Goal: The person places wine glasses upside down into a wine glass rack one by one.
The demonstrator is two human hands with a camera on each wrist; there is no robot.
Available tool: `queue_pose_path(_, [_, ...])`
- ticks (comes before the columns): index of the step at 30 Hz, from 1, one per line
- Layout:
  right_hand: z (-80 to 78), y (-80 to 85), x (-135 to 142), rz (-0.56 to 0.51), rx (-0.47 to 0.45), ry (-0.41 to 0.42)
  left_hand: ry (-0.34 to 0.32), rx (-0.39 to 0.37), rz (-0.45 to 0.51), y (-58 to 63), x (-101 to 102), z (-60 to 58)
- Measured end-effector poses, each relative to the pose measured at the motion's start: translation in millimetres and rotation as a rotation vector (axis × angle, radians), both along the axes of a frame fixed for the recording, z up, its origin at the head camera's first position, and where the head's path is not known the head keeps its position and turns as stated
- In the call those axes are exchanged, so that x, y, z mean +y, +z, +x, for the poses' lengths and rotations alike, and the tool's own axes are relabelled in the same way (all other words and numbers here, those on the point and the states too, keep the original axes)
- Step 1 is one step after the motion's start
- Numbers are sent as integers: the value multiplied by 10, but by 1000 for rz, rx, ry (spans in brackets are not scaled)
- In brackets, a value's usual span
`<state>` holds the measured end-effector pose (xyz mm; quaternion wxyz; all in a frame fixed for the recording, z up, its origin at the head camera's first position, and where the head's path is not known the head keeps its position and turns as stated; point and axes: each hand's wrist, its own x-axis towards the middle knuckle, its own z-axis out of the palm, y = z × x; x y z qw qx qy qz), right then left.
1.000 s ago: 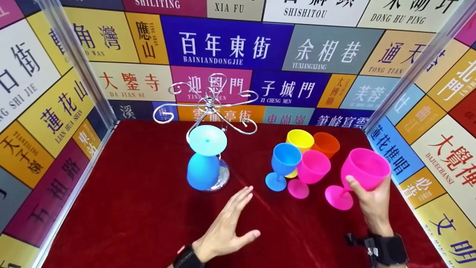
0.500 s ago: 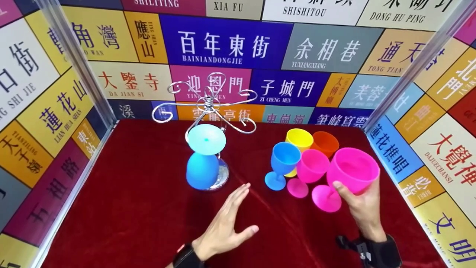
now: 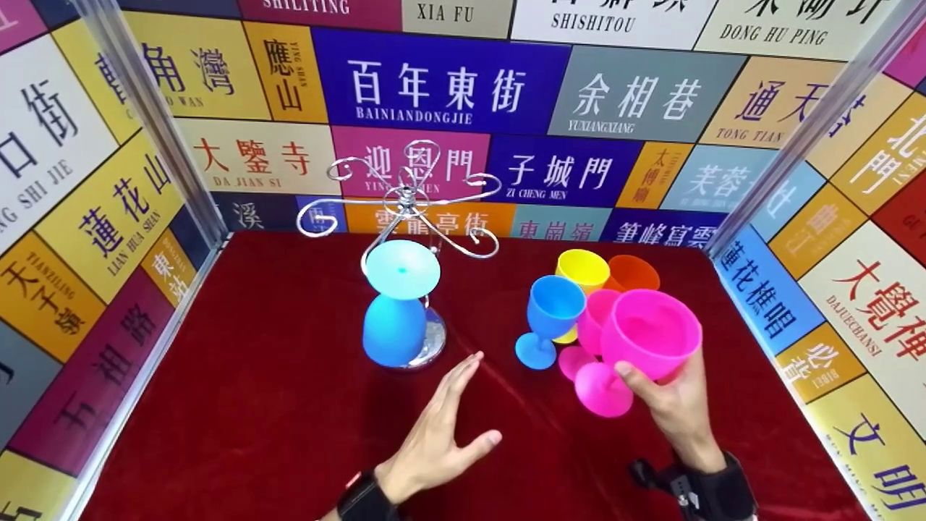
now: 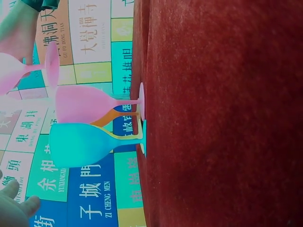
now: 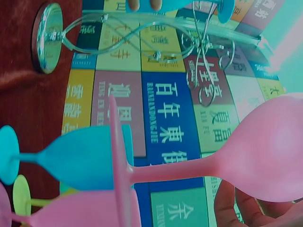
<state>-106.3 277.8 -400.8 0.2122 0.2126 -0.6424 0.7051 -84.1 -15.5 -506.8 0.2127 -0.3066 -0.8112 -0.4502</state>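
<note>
Head: I note the right hand, fingers curled round the bowl of the held pink goblet, foot to their left; left hand farther off, fingers straight, gripping nothing. Left wrist: goblet above the table. Right wrist: long axis nearly parallel to the standing blue goblet

The head view is bright and clear, the 2 wrist views hazier with a teal cast.
</note>
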Motion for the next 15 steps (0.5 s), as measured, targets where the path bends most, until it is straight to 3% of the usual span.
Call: queue_pose_path(15, [20, -93, -468, 49, 55, 153, -11, -118, 52, 32, 70, 18])
